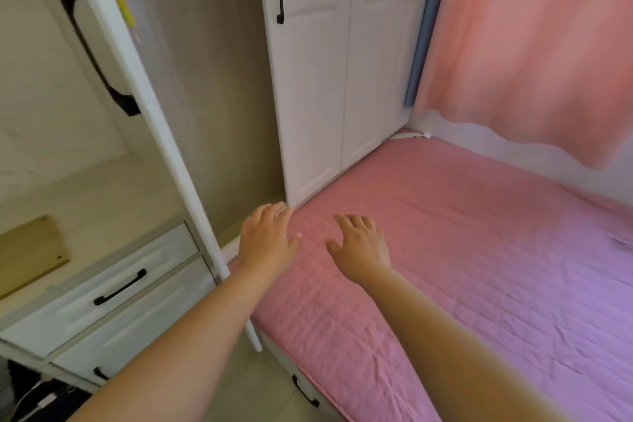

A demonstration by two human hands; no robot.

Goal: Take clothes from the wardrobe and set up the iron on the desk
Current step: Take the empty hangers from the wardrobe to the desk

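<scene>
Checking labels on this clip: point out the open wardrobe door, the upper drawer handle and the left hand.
Wardrobe door [161,134], head view, on its white front edge.
Upper drawer handle [120,287], head view, middle of the black bar.
Left hand [267,240], head view, back of the hand.

Head view looks down, close over bed [445,267] beside wardrobe [308,79].

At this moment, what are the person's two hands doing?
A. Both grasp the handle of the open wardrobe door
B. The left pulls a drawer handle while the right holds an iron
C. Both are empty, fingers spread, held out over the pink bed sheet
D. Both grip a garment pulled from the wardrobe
C: the left hand and right hand hold nothing, fingers spread over the pink bed sheet, beside the open wardrobe door.
</scene>
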